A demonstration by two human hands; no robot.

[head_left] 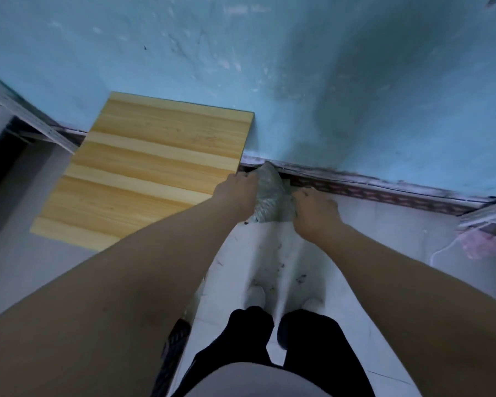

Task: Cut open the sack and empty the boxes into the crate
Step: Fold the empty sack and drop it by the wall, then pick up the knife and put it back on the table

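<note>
The sack stands on the floor in the middle of the view, straight in front of the person, and its far end reaches close to the foot of the blue wall. It is a white woven bag with dark dirty marks. Its top is gathered into a grey, crumpled neck, which looks wrapped with tape or film, though I cannot tell which.

The left hand is closed on the left side of this neck, and the right hand is closed on the right side; both have hold of the bunched material, with the fingers curled tight.

I judge that the cloth is soft and will fold easily, while the body, filled with boxes that cannot be seen, is probably heavy and lumpy. The neck seems the best place for holding, because the smooth sides may slip. No cutting tool and no crate are clearly visible.

To the left a wooden board leans against the wall. At the far right there is something pink. Near the bottom are the person's dark legs.
</note>
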